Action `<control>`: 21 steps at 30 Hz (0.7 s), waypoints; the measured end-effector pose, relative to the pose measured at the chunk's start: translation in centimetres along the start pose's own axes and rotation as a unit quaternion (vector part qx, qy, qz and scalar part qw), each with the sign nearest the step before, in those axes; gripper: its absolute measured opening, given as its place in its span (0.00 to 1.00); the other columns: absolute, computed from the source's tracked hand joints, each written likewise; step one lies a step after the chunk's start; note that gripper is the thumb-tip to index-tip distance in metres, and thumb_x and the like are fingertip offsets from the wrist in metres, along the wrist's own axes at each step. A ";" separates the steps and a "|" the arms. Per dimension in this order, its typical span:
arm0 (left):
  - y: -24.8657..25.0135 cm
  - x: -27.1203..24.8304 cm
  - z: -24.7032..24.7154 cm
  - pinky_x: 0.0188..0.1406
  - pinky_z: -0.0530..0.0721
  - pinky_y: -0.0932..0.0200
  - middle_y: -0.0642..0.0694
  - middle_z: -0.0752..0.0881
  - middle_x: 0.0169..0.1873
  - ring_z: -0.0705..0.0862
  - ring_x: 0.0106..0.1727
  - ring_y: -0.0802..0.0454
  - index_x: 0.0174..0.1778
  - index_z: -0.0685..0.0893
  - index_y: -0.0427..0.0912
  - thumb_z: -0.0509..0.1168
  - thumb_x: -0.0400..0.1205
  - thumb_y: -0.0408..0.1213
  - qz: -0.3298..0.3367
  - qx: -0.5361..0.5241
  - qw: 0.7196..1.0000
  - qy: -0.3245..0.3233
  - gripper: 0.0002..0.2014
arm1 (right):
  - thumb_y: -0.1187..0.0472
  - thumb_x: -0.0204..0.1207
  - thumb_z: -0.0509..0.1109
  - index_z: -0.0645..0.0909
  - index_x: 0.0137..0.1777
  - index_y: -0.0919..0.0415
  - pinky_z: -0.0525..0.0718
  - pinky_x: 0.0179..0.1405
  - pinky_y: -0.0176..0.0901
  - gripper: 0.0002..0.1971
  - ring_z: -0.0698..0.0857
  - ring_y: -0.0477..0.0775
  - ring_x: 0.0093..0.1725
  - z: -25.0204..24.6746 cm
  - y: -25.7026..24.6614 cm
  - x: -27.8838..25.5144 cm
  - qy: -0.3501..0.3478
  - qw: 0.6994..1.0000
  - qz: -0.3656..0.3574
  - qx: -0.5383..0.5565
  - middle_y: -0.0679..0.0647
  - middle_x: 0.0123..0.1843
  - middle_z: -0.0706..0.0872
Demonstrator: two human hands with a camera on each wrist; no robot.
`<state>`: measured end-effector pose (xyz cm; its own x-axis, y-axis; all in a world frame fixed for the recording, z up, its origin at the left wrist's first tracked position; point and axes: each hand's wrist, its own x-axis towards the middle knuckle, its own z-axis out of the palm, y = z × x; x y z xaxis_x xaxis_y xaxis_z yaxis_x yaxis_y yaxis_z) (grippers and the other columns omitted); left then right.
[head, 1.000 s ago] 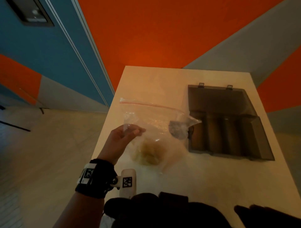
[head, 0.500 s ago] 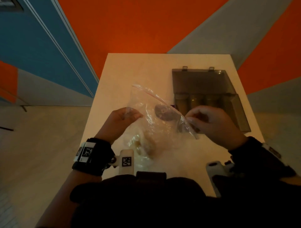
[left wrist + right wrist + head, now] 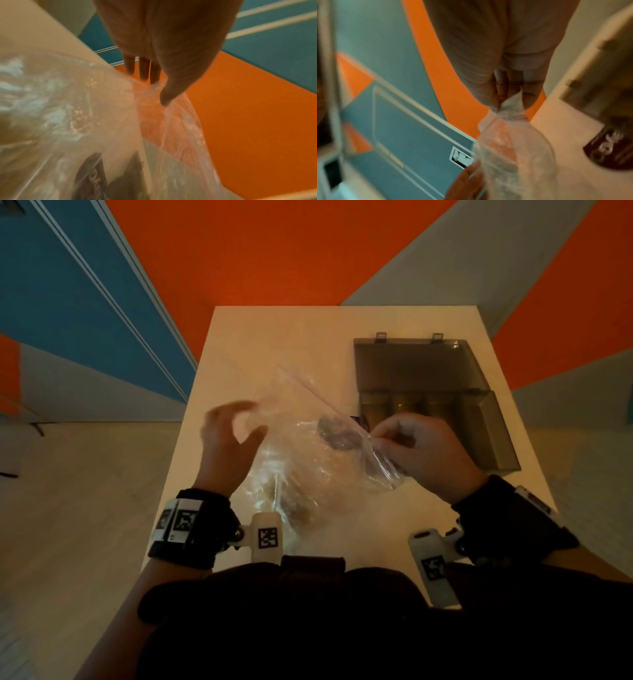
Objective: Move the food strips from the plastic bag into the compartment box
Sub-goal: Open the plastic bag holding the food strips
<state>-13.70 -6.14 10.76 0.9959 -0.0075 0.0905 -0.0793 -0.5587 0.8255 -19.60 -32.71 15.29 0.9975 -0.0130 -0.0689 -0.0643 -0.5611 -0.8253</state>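
One hand changed | left hand (image 3: 227,445) now spread (blurred), released plastic bag (image 3: 308,460) | right hand (image 3: 424,453) pinching corner

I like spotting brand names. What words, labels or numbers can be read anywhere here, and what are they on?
"OVE": pale letters on the dark round label beside the plastic bag, in the right wrist view. Any letter before them and the small print below are too blurred to read.
Wrist tags: black-and-white square codes, no words.
Compartment box: no writing visible.
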 end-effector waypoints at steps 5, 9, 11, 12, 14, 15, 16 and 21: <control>6.4 -1.9 0.6 0.37 0.81 0.60 0.44 0.85 0.34 0.83 0.33 0.53 0.43 0.82 0.38 0.66 0.81 0.37 0.044 -0.125 0.984 -0.116 0.06 | 0.75 0.74 0.69 0.81 0.46 0.70 0.77 0.21 0.27 0.04 0.81 0.39 0.22 0.4 -2.8 0.2 -0.028 0.948 0.060 0.312 0.59 0.32 0.84; 7.9 -3.2 2.7 0.37 0.85 0.54 0.43 0.88 0.33 0.87 0.36 0.50 0.42 0.83 0.36 0.67 0.78 0.49 -0.015 -0.156 0.959 -0.237 0.16 | 0.78 0.73 0.68 0.80 0.47 0.72 0.84 0.27 0.32 0.05 0.86 0.49 0.29 1.9 -3.9 0.2 -0.079 0.932 0.050 0.350 0.61 0.34 0.87; 7.8 -3.2 2.9 0.36 0.85 0.53 0.45 0.88 0.31 0.87 0.35 0.49 0.41 0.83 0.38 0.69 0.77 0.49 -0.027 -0.176 0.957 -0.230 0.15 | 0.79 0.72 0.68 0.81 0.45 0.70 0.87 0.31 0.39 0.07 0.86 0.56 0.32 2.7 -3.9 0.3 -0.066 0.945 0.035 0.320 0.67 0.38 0.86; 7.7 -3.1 2.9 0.35 0.85 0.54 0.46 0.88 0.30 0.87 0.34 0.49 0.41 0.83 0.38 0.69 0.78 0.46 -0.038 -0.191 0.954 -0.229 0.12 | 0.80 0.72 0.68 0.82 0.43 0.68 0.88 0.32 0.40 0.08 0.86 0.56 0.32 2.9 -3.9 0.4 -0.056 0.948 0.031 0.311 0.66 0.38 0.86; 7.3 -2.8 2.7 0.33 0.84 0.56 0.46 0.88 0.30 0.87 0.33 0.49 0.44 0.86 0.38 0.68 0.80 0.38 -0.061 -0.216 0.948 -0.224 0.07 | 0.78 0.73 0.69 0.81 0.41 0.66 0.89 0.33 0.40 0.08 0.87 0.52 0.32 3.3 -3.8 0.5 -0.032 0.951 0.042 0.306 0.63 0.37 0.86; 7.0 -2.7 2.7 0.33 0.84 0.57 0.44 0.89 0.32 0.87 0.33 0.49 0.47 0.87 0.37 0.67 0.80 0.35 -0.072 -0.229 0.946 -0.217 0.06 | 0.77 0.74 0.69 0.81 0.41 0.66 0.89 0.34 0.39 0.07 0.88 0.50 0.32 3.4 -3.7 0.6 -0.022 0.950 0.052 0.307 0.63 0.37 0.86; 6.8 -2.6 2.6 0.33 0.84 0.58 0.42 0.89 0.33 0.87 0.33 0.48 0.49 0.87 0.35 0.66 0.80 0.32 -0.085 -0.248 0.942 -0.208 0.07 | 0.77 0.74 0.68 0.81 0.42 0.66 0.89 0.35 0.37 0.06 0.88 0.48 0.32 3.4 -3.6 0.6 -0.018 0.949 0.062 0.308 0.62 0.37 0.86; 5.9 -2.7 2.7 0.36 0.86 0.57 0.41 0.90 0.31 0.89 0.35 0.47 0.45 0.87 0.30 0.65 0.80 0.28 -0.157 -0.341 0.909 -0.181 0.06 | 0.74 0.75 0.69 0.82 0.45 0.66 0.89 0.39 0.36 0.04 0.87 0.45 0.36 3.9 -3.2 0.6 -0.018 0.955 0.079 0.285 0.60 0.39 0.85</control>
<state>-16.69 -11.59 13.88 0.9137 -0.2784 -0.2960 0.3246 0.0619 0.9438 -18.89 -27.74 15.68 0.9733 -0.0256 -0.2280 -0.2283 -0.0120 -0.9735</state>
